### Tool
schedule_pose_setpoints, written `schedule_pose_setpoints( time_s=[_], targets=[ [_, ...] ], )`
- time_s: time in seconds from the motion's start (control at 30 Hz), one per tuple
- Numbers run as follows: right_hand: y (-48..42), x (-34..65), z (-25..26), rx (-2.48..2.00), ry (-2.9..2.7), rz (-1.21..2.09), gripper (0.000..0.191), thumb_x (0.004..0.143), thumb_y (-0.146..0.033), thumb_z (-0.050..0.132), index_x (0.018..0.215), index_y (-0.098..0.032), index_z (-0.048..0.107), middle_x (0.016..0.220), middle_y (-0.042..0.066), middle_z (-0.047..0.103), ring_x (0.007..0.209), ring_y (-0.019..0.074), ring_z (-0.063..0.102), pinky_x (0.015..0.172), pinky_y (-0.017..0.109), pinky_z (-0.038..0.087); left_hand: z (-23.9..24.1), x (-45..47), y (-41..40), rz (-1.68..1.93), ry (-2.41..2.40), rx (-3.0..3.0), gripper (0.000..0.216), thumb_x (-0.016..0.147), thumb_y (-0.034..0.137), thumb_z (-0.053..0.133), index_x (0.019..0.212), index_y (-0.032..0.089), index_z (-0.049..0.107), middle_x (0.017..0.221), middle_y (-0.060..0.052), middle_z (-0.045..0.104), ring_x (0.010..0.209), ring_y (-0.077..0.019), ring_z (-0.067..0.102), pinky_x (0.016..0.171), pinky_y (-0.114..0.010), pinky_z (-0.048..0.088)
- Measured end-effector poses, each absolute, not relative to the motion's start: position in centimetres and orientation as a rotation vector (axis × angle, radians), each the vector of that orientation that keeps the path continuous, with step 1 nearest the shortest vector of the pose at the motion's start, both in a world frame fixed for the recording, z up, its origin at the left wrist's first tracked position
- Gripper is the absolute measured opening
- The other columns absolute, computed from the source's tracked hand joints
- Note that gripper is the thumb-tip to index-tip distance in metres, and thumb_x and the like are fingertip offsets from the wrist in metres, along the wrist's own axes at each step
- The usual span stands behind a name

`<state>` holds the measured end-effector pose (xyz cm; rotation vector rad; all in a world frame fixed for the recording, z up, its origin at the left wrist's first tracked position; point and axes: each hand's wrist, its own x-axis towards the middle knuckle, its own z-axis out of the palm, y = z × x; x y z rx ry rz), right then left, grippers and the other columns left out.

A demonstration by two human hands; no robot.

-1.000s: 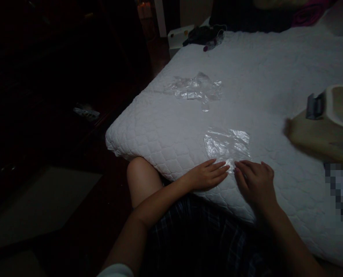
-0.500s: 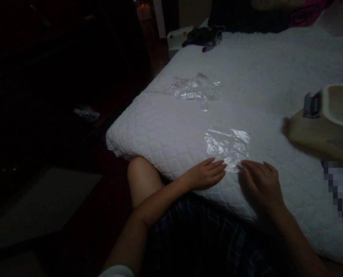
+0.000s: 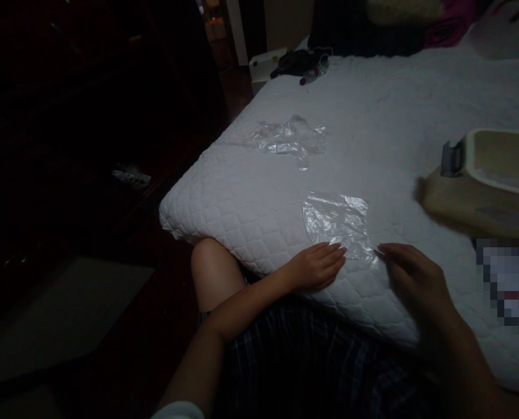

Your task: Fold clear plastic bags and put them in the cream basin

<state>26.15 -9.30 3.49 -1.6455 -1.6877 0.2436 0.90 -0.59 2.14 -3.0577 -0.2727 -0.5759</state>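
Observation:
A clear plastic bag [image 3: 335, 215] lies spread on the white quilted bed [image 3: 242, 201] in front of me. My left hand [image 3: 318, 266] rests flat at its lower left edge, fingers stretched out over the plastic. At the lower right corner, my right hand [image 3: 416, 276] is closed in a pinch, with a small pulled-out point of the plastic between thumb and fingertips. Farther back on the bed is a crumpled piece of clear plastic [image 3: 289, 139], touched by neither hand.
A beige container [image 3: 442, 201] with a grey clip stands on the bed at the right; a blurred-out item [image 3: 512, 291] lies below it. Dark items [image 3: 296, 63] and a rolled magenta cloth [image 3: 449, 32] are at the far end. A small packet [image 3: 131, 176] lies in the dark area to the left.
My right hand has moved a little to the right, drawing the bag's lower right corner outward. My left hand stays on the bag's lower edge. The view has shifted slightly.

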Motion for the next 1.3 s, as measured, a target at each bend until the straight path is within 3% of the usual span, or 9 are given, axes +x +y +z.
schedule_pose_setpoints(
  time_s=[0.37, 0.83, 1.0, 1.3],
  targets=[
    [-8.3, 26.4, 3.7, -1.561, -1.805, 0.289, 0.024, 0.087, -0.030, 0.051, 0.102, -0.025, 0.069, 0.105, 0.007, 0.068, 0.095, 0.0238, 0.065, 0.085, 0.042, 0.053, 1.6, 1.0, -0.8, -0.507, -0.280, -3.080, 0.040, 0.092, 0.024, 0.046, 0.125, 0.003, 0.052, 0.136, -0.021, 0.052, 0.133, -0.0262, 0.044, 0.111, -0.041, 0.040],
    [-8.1, 25.8, 4.3, -1.668, -1.772, 0.372, 0.027, 0.088, -0.041, 0.052, 0.100, -0.024, 0.069, 0.105, 0.007, 0.068, 0.097, 0.0243, 0.063, 0.088, 0.042, 0.050, 1.4, 0.9, -0.8, -0.527, -0.278, -3.030, 0.039, 0.094, 0.026, 0.040, 0.125, 0.007, 0.053, 0.136, -0.017, 0.054, 0.132, -0.0248, 0.046, 0.110, -0.041, 0.040],
    [-7.8, 25.0, 4.4, -1.758, -1.799, 0.256, 0.027, 0.089, -0.042, 0.050, 0.094, -0.021, 0.067, 0.100, 0.008, 0.067, 0.093, 0.0241, 0.062, 0.086, 0.041, 0.048, 1.7, 0.8, -0.7, -0.494, -0.251, -3.061, 0.040, 0.092, 0.025, 0.045, 0.125, 0.004, 0.053, 0.137, -0.021, 0.052, 0.132, -0.0261, 0.045, 0.111, -0.041, 0.039],
    [-7.3, 22.3, 4.4, -1.893, -1.729, -0.049, 0.030, 0.088, -0.047, 0.051, 0.092, -0.019, 0.061, 0.087, 0.010, 0.064, 0.079, 0.0234, 0.058, 0.073, 0.038, 0.044, 1.6, 0.8, -0.8, -0.547, -0.252, -2.969, 0.038, 0.095, 0.027, 0.037, 0.122, 0.006, 0.056, 0.135, -0.015, 0.055, 0.130, -0.0242, 0.047, 0.111, -0.039, 0.040]
  ],
)
